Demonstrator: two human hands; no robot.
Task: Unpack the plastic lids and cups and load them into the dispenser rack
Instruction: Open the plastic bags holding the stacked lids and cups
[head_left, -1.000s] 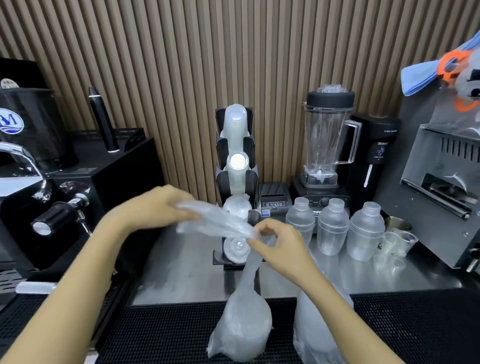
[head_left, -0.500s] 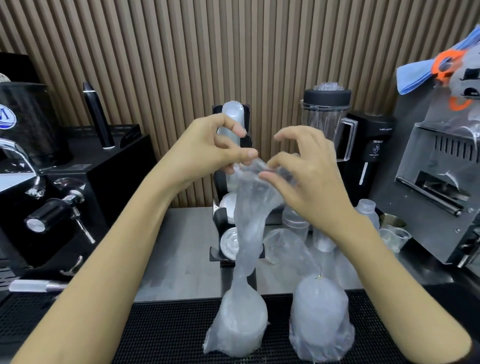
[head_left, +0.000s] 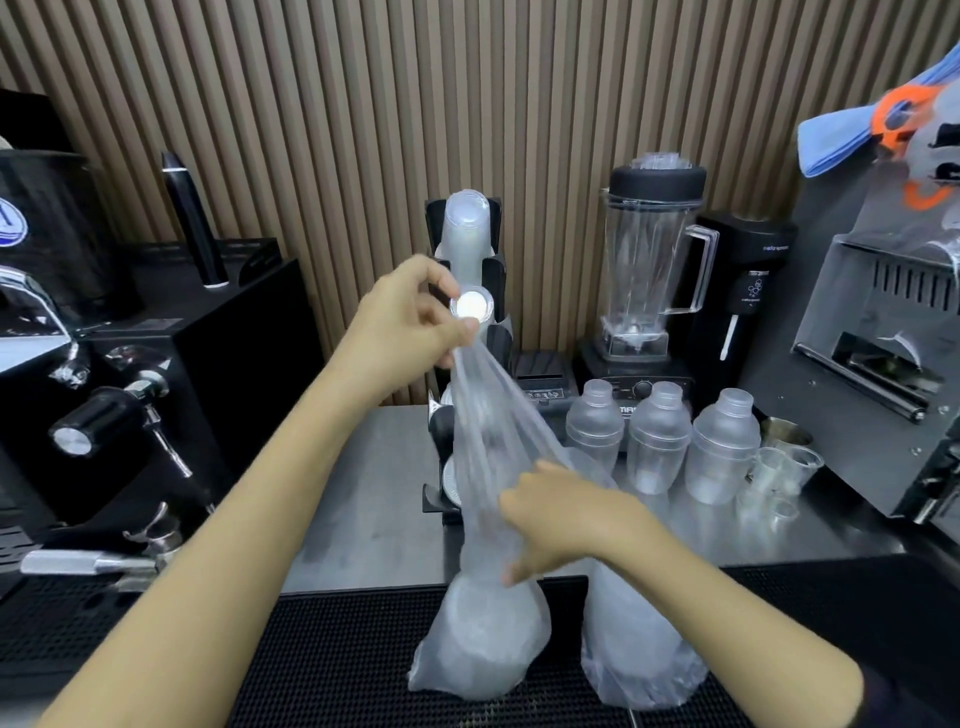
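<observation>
So at the bottom centre there's a black mesh mat with two clear plastic bags standing on it side by side. The left bag has a stack of what looks like lids in its base, and its neck is stretched up tall. The right bag sits just beside it, contents too cloudy to tell. The right hand is mid-frame, fingers curled and gripping the stretched neck low down. The left hand is higher, fingers pinching the bag's top shut.

The bag and left hand block most of the black dispenser rack right behind, which already holds a cup stack up top. Right of it on the steel table are three clear shakers, then a blender. An espresso machine fills the left. Ribbed wood panelling covers the back wall.
</observation>
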